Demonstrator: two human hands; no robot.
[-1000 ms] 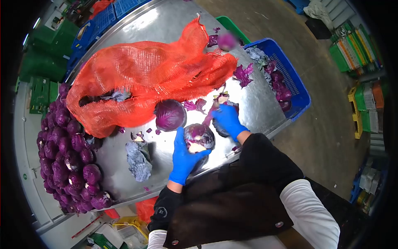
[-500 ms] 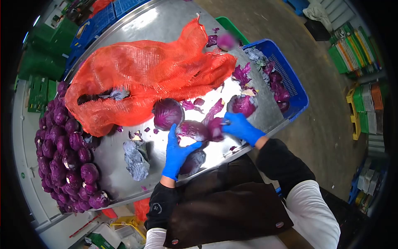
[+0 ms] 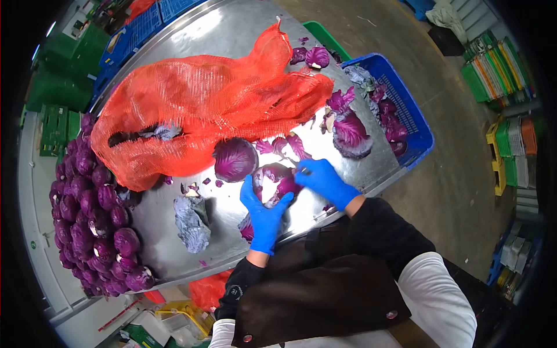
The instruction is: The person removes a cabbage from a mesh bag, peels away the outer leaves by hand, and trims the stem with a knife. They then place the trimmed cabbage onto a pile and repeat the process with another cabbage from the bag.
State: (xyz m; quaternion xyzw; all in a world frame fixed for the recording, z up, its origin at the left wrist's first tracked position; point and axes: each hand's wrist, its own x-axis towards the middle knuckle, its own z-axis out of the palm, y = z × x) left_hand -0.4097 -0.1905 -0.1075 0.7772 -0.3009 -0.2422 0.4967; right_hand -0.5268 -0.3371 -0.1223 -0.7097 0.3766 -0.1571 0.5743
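Observation:
On the steel table [image 3: 156, 249], a partly trimmed red cabbage [image 3: 272, 181] with a pale cut face lies between my blue-gloved hands. My left hand [image 3: 264, 217] grips it from the near side, thumb and fingers spread around it. At its right side is my right hand [image 3: 326, 181], fingers curled closed round something small and dark that I cannot make out. Just behind the held cabbage sits a whole cabbage [image 3: 235, 159]. A loose leaf [image 3: 246, 228] shows beside my left wrist.
A red mesh sack [image 3: 191, 110] spreads across the table. Stacked cabbages [image 3: 96, 232] fill the left end. Grey outer leaves [image 3: 191, 223] lie left of my hands. Purple leaves [image 3: 351, 133] lie at the right, near a blue crate [image 3: 415, 122] holding leaves.
The held cabbage has turned, and my left hand has shifted right. My right hand has moved slightly left. The purple leaf it was at has gone from there, and leaves at the right lie differently.

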